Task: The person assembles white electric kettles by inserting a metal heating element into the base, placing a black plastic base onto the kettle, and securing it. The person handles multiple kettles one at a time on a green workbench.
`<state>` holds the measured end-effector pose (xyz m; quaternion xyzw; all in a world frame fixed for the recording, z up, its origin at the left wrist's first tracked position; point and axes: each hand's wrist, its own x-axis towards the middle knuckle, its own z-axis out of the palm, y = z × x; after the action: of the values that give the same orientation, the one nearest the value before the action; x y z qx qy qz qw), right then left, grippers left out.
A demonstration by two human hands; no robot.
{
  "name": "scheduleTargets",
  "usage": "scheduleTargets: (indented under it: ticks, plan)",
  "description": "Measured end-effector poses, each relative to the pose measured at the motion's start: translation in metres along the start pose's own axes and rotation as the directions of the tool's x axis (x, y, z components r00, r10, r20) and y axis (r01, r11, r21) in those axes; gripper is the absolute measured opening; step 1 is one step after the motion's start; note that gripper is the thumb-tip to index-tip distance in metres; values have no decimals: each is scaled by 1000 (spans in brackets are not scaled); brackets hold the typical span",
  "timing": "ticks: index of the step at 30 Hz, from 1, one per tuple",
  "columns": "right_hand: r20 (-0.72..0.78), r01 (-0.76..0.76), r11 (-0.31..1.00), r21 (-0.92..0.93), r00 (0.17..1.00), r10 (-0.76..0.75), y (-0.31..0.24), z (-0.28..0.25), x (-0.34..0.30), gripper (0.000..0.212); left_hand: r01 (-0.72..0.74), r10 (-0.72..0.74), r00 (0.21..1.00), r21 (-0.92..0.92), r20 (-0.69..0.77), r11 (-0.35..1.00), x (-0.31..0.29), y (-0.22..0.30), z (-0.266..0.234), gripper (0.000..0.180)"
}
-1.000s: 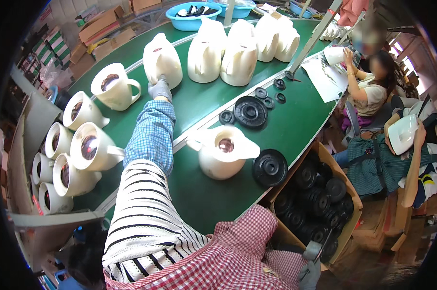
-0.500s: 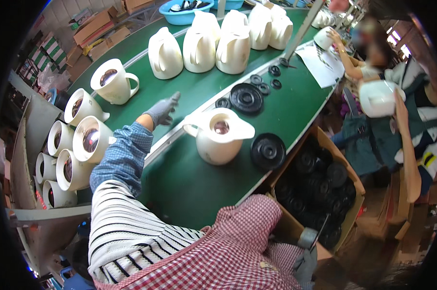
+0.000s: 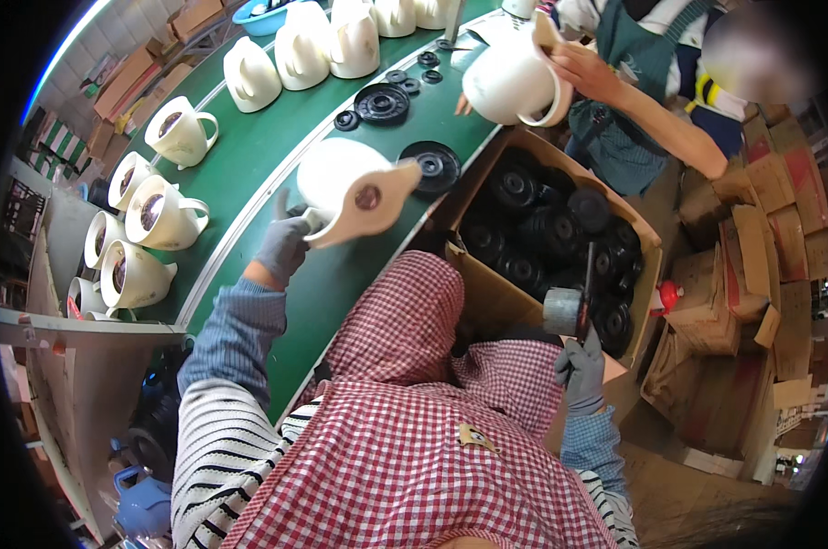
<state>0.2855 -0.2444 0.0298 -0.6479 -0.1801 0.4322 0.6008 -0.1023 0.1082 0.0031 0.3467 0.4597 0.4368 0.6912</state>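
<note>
green worktop (image 3: 319, 306): left grip (image 3: 284, 247) holds tilted white spouted jug (image 3: 330, 172), right grip (image 3: 582, 373) grey-headed tool (image 3: 561, 311).

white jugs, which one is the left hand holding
The tilted jug, its spout toward a large black disc: the left hand grips its handle. Other jugs are unheld, except one in a co-worker's hand.

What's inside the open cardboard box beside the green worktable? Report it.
The cardboard box holds heaped round black discs. Upper ones hide whatever lies beneath and the box's bottom; the grey-headed tool in the right hand covers part of the heap.
</note>
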Motion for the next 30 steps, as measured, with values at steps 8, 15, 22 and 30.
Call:
scheduleTargets:
  ticks: [8, 15, 22, 30]
  plan:
    - [-178, 145, 988, -62, 972, -154, 5, -37, -48, 56, 163, -296, 865, 330, 406, 930, -120, -57, 68, 54]
    - [-7, 271, 962, -23, 962, -272, -9, -42, -61, 45, -739, 295, 590, 356, 751, 572, -144, -126, 83, 37]
    - [219, 390, 850, -355, 918, -330, -27, -18, -31, 54, -781, -118, 379, 385, 918, 492, -167, -119, 92, 43]
    - [343, 427, 654, -625, 902, -262, -41, -20, -7, 49, -824, -39, 356, 334, 934, 458, -106, -17, 164, 29]
